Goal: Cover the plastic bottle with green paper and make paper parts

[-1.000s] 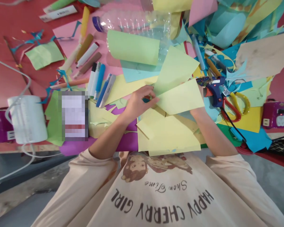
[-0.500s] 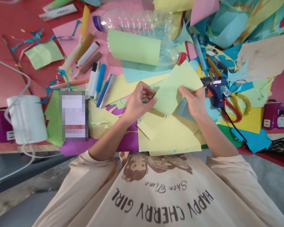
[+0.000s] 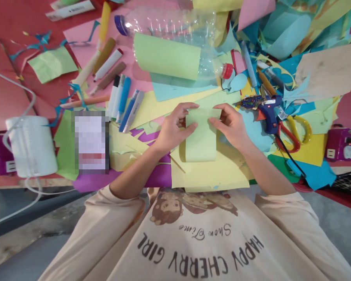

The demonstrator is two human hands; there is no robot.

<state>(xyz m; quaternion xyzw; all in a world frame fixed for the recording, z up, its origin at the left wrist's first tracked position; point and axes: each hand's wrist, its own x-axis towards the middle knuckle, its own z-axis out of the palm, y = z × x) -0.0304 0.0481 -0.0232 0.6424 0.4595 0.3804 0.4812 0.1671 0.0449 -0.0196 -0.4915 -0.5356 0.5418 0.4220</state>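
Observation:
A small light-green paper (image 3: pixel 201 140) hangs upright between my hands above yellow sheets (image 3: pixel 231 173). My left hand (image 3: pixel 177 127) pinches its upper left corner between thumb and fingers. On the other side, my right hand (image 3: pixel 231 125) grips the upper right corner the same way. Beyond them lies a clear bottle with a red cap (image 3: pixel 227 71), wrapped in green paper (image 3: pixel 167 56). A second clear bottle (image 3: pixel 169 23) with a dark blue cap lies behind it.
Right of my hands are a blue glue gun (image 3: pixel 270 113) and red and yellow scissors (image 3: pixel 289 142). Several markers (image 3: pixel 123 99) lie to the left, near a blurred-out phone (image 3: pixel 90 142) and a white device (image 3: pixel 32 146). Paper scraps cover much of the table.
The green paper has turned from a slanted position to upright and squared. My right hand has moved left, closer to my left hand, which now holds the paper's other corner.

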